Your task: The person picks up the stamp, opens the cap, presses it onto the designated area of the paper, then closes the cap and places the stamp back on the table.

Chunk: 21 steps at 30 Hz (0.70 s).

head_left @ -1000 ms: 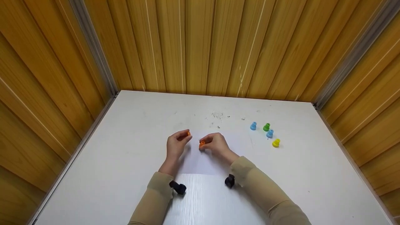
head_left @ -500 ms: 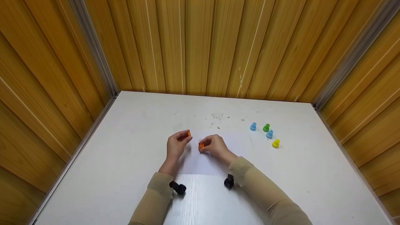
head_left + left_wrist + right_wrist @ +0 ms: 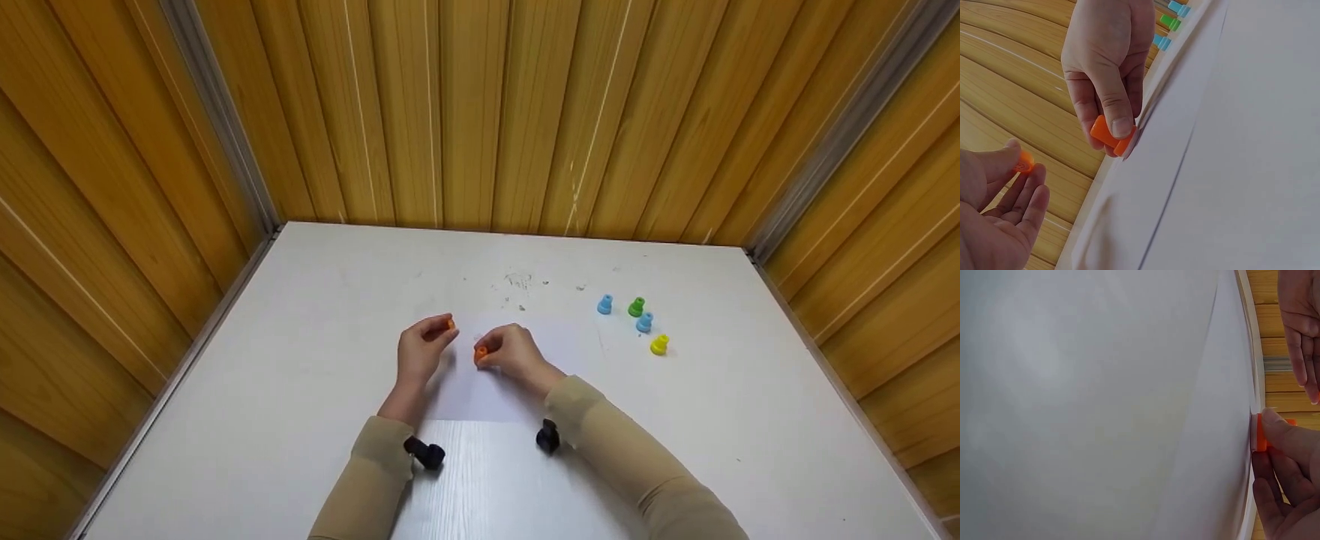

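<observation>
My left hand (image 3: 421,352) pinches a small orange cap (image 3: 1026,162) between thumb and fingers, held above the table; a raised mark shows on its round end in the left wrist view. To its right, my right hand (image 3: 517,352) pinches an orange toy stamp (image 3: 481,355) between thumb and fingers. The stamp stands about upright with its pale base (image 3: 1253,433) down at the white paper (image 3: 480,401); it looks to be touching, though I cannot tell how firmly. The paper lies flat under both hands. Any print beneath the stamp is hidden.
Back right on the white table (image 3: 337,277) stand two blue stamps (image 3: 605,304), a green stamp (image 3: 636,307) and a yellow stamp (image 3: 659,345). Dark smudges (image 3: 517,280) mark the surface behind the paper. Wood-patterned walls (image 3: 465,112) enclose the back and sides.
My right hand has shifted slightly toward me with the orange stamp, over the paper. The left hand keeps its place with the cap. The view has drifted a little.
</observation>
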Available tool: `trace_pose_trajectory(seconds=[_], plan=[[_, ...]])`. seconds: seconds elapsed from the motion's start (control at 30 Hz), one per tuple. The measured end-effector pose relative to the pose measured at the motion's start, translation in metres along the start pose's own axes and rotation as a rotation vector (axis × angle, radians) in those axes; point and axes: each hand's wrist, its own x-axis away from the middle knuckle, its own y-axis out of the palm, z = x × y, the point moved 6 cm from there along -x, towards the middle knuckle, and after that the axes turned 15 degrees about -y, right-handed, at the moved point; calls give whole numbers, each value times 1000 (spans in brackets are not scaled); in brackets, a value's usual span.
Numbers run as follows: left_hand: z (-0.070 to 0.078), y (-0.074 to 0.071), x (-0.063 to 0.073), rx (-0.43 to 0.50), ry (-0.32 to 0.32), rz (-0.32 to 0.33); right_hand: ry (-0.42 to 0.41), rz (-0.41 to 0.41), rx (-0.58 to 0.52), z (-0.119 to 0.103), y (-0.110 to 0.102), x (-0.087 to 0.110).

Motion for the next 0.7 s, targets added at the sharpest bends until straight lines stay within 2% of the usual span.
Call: trace_pose_trajectory(seconds=[0.17, 0.7], plan=[[-1, 1, 0, -9, 9, 1, -9, 1, 12, 0, 0, 0], [-3, 2, 1, -11, -22, 7, -2, -7, -30, 1, 2, 1]])
